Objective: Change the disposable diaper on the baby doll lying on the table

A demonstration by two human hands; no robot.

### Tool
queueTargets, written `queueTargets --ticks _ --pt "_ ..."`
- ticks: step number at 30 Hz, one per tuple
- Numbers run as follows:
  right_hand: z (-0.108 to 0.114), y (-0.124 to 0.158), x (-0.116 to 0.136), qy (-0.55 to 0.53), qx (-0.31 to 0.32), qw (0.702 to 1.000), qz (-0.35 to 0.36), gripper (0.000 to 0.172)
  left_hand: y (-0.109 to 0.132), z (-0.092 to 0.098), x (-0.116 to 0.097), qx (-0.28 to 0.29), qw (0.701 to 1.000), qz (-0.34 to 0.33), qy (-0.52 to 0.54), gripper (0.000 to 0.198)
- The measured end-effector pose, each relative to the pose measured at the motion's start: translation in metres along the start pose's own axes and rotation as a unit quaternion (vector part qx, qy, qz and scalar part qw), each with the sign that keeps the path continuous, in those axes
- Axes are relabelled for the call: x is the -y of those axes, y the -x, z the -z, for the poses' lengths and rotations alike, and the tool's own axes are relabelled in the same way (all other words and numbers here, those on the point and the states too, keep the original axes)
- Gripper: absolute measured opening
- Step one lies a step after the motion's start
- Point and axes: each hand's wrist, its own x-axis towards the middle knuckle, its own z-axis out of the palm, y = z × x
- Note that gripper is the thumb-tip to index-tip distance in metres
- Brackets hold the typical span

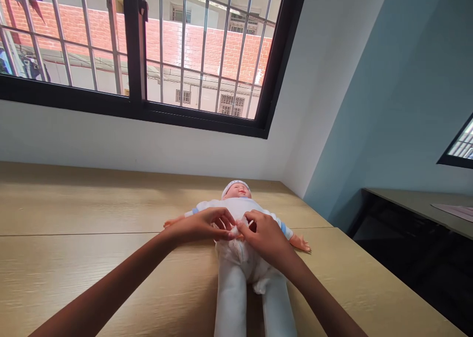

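From the head camera, a baby doll (236, 214) lies on its back on a light wood-grain bench (92, 204), its head toward the far edge and its legs running toward the near side. It sits right of the bench's middle, across the seam that divides the top. It wears a white cap (235, 185), a white top with blue-trimmed sleeves (240, 210), and white leggings (231, 302). Its arms spread outward, and the plastic doll's hand (300, 243) on the right of the view rests close to the bench's right edge.

A crumpled white diaper (236, 260) wraps the doll's middle. The left hand (201, 226) and right hand (264, 236) both reach in from the near side and meet at the doll's waist. Each is closed narrowly, its fingertips pinching white fabric at the diaper's top edge, though the fingers hide exactly which layer they hold.

Beyond the far edge, a black-framed window (136, 46) with metal bars (183, 41) looks out on a red brick wall (177, 44). To the right, past a blue-grey wall (369, 105), stands a second, darker bench (406, 199), with a mauve sheet (454, 211) lying on it.
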Motion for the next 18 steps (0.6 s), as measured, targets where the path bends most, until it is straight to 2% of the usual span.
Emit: queueTargets --ticks 2,4,7,11,15,18 --pt "0.005 0.000 0.001 -0.015 0.018 1.000 -0.004 0.031 -0.003 -0.008 0.002 -0.034 0.999 0.012 -0.035 0.040" --pt "0.008 0.001 0.002 -0.030 0.025 0.999 0.002 0.030 -0.006 -0.013 0.005 -0.042 0.998 0.027 -0.047 0.043" --pt "0.010 0.002 0.003 -0.041 0.023 0.999 0.016 0.030 -0.006 -0.013 0.007 -0.014 0.998 0.038 -0.045 0.050" --pt "0.009 0.004 0.005 -0.037 0.015 0.999 0.029 0.030 -0.004 -0.005 0.005 0.017 0.997 0.050 -0.060 0.050" --pt "0.007 0.003 0.003 -0.026 -0.008 0.999 0.025 0.030 -0.008 0.001 0.013 0.062 0.997 0.029 0.027 0.045" --pt "0.007 0.003 0.000 -0.045 -0.017 0.999 0.012 0.027 -0.012 0.002 0.023 0.059 0.996 0.023 0.068 0.042"
